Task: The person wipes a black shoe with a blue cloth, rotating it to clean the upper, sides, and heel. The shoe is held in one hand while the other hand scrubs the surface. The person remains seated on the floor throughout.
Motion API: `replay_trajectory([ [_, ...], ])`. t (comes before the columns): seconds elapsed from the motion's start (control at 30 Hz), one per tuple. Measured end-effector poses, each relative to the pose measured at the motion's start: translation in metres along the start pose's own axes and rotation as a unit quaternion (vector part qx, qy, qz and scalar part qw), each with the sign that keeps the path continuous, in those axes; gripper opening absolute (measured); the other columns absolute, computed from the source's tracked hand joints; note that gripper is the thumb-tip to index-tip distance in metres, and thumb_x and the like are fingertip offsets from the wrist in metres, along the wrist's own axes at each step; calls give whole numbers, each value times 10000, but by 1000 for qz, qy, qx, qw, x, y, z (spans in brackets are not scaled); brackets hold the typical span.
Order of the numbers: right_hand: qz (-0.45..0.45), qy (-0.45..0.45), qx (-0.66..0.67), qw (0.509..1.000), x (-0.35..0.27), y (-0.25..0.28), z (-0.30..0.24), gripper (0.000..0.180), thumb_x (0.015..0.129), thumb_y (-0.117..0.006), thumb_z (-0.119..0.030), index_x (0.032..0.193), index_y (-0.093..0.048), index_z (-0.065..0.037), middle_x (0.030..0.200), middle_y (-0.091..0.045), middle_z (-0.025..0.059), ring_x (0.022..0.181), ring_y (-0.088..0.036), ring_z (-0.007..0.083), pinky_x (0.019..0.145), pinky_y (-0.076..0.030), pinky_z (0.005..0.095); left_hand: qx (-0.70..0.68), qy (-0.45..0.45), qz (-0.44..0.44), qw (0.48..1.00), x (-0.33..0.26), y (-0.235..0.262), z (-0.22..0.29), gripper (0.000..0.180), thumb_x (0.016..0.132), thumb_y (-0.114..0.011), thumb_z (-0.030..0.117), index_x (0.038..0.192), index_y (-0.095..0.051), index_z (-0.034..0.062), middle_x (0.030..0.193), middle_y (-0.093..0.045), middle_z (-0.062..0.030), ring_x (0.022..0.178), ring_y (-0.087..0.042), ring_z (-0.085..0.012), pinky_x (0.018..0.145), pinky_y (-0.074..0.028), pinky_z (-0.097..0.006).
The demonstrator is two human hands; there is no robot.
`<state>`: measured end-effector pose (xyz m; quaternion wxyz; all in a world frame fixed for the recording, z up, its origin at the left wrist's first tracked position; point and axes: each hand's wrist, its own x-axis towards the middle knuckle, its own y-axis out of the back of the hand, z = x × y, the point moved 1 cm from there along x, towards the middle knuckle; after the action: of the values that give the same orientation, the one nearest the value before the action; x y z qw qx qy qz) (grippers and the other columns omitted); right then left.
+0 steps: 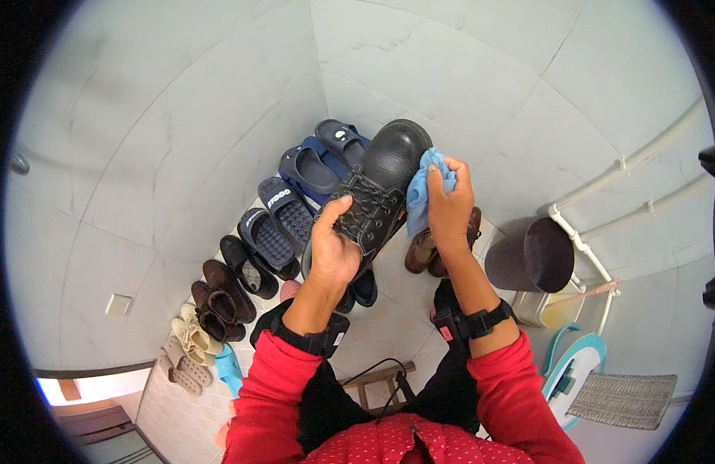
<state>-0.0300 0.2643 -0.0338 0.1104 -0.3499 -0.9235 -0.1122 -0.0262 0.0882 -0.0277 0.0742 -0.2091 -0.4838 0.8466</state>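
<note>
A black leather lace-up shoe (398, 158) is held up in front of me, its toe pointing away. My left hand (332, 249) grips it near the ankle opening, thumb along the laces; its other fingers are hidden behind the shoe. In my right hand (449, 207) a crumpled light blue cloth (424, 185) is pinched, and it lies against the right side of the shoe near the toe. Below that hand, a pair of brown shoes (421, 254) stands on the floor, partly covered by my wrist.
Along the left wall runs a row of footwear: dark blue slippers (266, 236), brown shoes (230, 291), cream shoes (196, 334) and beige clogs (189, 365). To the right are a dark bucket (539, 255), white pipes (590, 251), a turquoise-rimmed basin (594, 352) and a grey woven mat (624, 398).
</note>
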Motion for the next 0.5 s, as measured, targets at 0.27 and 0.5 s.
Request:
replay_trajectory([
  [0.27, 28, -19, 85, 996, 2, 5, -5, 200, 940, -607, -185, 1066, -568, -35, 926, -593, 19, 818, -528, 78, 734, -458, 234, 1, 29, -18, 999, 1, 2, -4, 421, 951, -536, 344, 1212, -596, 19, 1186, -649, -121, 1070, -626, -253, 969, -469, -384],
  [0.5, 49, -181, 292, 938, 8, 7, 7, 191, 941, -603, -207, 1063, -554, -68, 887, -600, 18, 748, -570, 102, 655, -478, 255, 260, -95, 24, 961, -14, -1, -16, 405, 937, -593, 300, 1198, -592, -10, 1134, -627, -86, 1040, -570, -157, 920, -436, -297],
])
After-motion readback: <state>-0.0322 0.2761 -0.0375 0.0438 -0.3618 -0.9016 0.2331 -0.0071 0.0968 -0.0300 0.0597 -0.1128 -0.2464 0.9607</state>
